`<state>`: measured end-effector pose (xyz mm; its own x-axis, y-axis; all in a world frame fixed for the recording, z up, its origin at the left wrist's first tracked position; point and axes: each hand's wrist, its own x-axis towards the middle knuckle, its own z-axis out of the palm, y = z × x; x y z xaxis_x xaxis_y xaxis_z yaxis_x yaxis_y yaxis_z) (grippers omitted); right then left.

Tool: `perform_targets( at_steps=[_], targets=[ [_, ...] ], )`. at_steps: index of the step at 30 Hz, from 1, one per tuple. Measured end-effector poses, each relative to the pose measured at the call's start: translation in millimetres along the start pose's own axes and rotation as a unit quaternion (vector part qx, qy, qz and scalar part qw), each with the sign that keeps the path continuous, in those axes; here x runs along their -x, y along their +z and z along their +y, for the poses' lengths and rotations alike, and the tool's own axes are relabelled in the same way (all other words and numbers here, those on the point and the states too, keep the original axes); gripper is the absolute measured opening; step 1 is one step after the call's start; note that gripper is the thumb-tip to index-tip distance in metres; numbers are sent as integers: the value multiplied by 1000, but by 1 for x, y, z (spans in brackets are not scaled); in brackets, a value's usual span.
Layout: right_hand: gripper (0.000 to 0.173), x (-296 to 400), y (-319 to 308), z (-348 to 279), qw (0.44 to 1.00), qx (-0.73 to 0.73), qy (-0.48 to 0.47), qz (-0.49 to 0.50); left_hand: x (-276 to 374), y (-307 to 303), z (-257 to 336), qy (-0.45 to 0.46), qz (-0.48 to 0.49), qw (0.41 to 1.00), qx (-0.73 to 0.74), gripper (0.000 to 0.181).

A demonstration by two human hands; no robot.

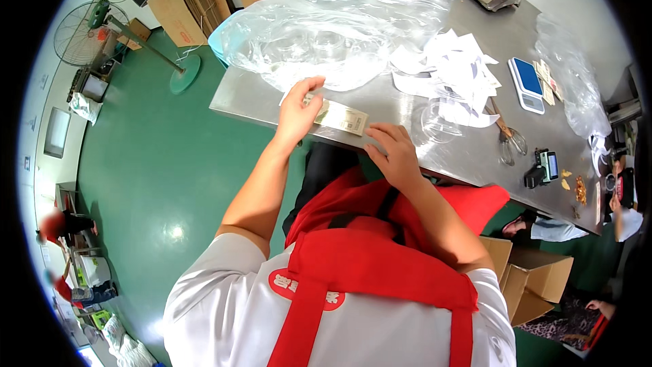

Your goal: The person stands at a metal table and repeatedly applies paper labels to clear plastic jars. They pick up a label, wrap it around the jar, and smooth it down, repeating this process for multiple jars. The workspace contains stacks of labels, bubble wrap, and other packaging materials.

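A flat, printed paper label strip point(342, 117) lies along the front edge of the steel table, and it bears small writing. Over its left end is my left hand point(300, 114), thumb and fingers apart; the palm hides part of the strip. My right hand point(395, 153) hovers by the strip's right end with fingers slightly bent and spread, and nothing is visible in it. Whether either hand's fingertips press on the strip cannot be made out. Just beyond my hands sits a large clear plastic bag point(326, 15) with clear round containers inside.
White paper scraps point(458, 71) pile up right of the bag, near a clear plastic cup point(439, 121). Farther right are a blue-topped digital scale point(527, 81), a whisk point(509, 137) and a small camera-like device point(544, 167). An open cardboard box point(535, 275) stands below; people are at both sides.
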<state>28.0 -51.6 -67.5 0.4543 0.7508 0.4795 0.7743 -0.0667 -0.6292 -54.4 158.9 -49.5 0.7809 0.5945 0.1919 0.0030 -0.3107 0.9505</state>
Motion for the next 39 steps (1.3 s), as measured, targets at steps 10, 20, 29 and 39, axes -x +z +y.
perform_targets(
  at_steps=[10, 20, 29, 39],
  targets=[
    [28, -46, 55, 26, 973, 194, -16, -126, 44, -40, -50, 4, 129, 956, -264, 27],
    [2, -43, 60, 36, 968, 219, -125, -15, 50, -33, -46, -334, 96, 918, 191, 37],
    [3, -35, 56, 37, 971, 179, -156, -31, 45, 27, -35, -360, -11, 883, 300, 44],
    [14, -45, 52, 31, 996, 64, 40, -46, 36, 39, -28, -321, -33, 911, 258, 25]
  ],
)
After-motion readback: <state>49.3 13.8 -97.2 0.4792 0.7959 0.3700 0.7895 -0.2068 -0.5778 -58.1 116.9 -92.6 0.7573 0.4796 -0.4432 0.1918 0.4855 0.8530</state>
